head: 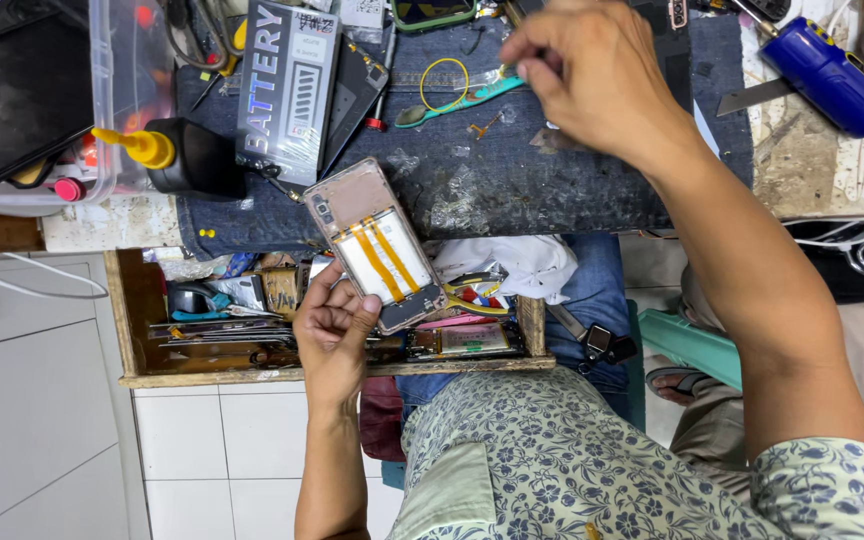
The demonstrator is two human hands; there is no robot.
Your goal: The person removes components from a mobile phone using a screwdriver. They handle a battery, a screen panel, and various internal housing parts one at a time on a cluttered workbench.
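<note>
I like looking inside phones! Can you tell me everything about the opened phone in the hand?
The opened pinkish phone with its back cover off shows a white battery crossed by two orange strips. It tilts diagonally, camera end up-left, over the dark denim mat's edge. The left hand grips its lower end; the right hand is away from it.

Person had on a short-sleeved shirt (pixel 552 460) in a pale greenish-grey, covered all over with a small blue floral print, and there was a plain patch pocket on the chest. Below that were blue jeans (pixel 592 300). Both forearms were bare, and the hands had no rings, watch or gloves.
</note>
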